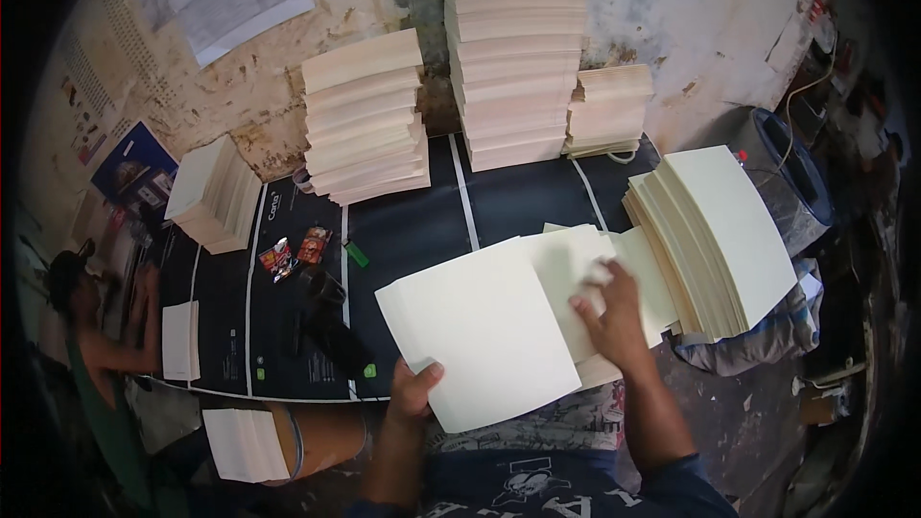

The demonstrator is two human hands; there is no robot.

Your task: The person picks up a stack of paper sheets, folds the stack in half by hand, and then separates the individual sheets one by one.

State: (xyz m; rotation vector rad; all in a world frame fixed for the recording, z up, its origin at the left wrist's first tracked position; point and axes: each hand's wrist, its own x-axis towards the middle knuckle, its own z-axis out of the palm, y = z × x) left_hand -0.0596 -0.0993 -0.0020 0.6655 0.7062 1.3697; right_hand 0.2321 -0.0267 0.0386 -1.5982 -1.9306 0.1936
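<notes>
A large cream paper sheet (484, 326), seemingly the top of a thin sheaf, lies tilted in front of me over the table's near edge. My left hand (414, 390) is closed on its lower left corner, thumb on top and fingers hidden beneath. To its right, more cream sheets (561, 293) overlap and reach toward a thick leaning stack of sheets (720, 240). Over these overlapping sheets hovers my right hand (614, 317), fingers bent and apart from the thumb, slightly blurred. Nothing shows between its fingers; whether the fingertips touch the paper I cannot tell.
Tall paper stacks (518, 67) and a lower stack (369, 125) stand along the wall on the black table (408, 240). Small packets (314, 245), a green object (357, 254) and a dark bundle (331, 326) lie left. Another person (106, 345) works at far left. A barrel (791, 173) stands right.
</notes>
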